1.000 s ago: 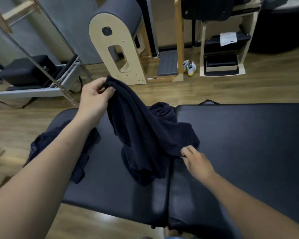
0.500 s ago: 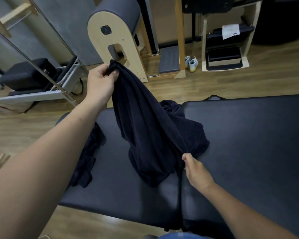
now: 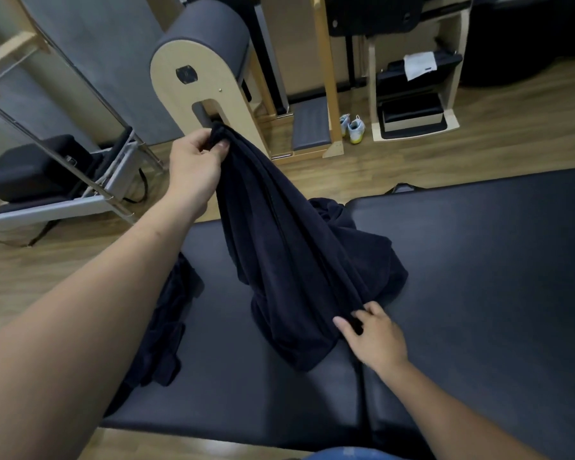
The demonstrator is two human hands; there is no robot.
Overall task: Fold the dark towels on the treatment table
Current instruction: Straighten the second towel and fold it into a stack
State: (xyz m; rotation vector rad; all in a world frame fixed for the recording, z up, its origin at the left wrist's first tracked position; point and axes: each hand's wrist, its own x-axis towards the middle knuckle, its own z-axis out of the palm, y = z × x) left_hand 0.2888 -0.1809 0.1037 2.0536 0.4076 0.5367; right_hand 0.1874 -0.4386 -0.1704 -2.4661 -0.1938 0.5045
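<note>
**Item 1:** dark navy soft cloth towel (image 3: 296,260). 1 corner is lifted above the black padded treatment table (image 3: 478,260), and the lower bulk lies bunched on its surface.
- **Left hand** (image 3: 193,167): fingers and thumb clamped on the top corner.
- **Right hand** (image 3: 375,340): thumb and fingers pinching a low fold.
- **Handling, as judged:** light, limp, not slippery; best taken at 2 adjacent corners.

**Item 2:** crumpled dark towel (image 3: 166,327) at the table's left end, partly hidden by the left forearm.

**Hard to make out:** hems and remaining corners are lost in the dark folds.
</note>
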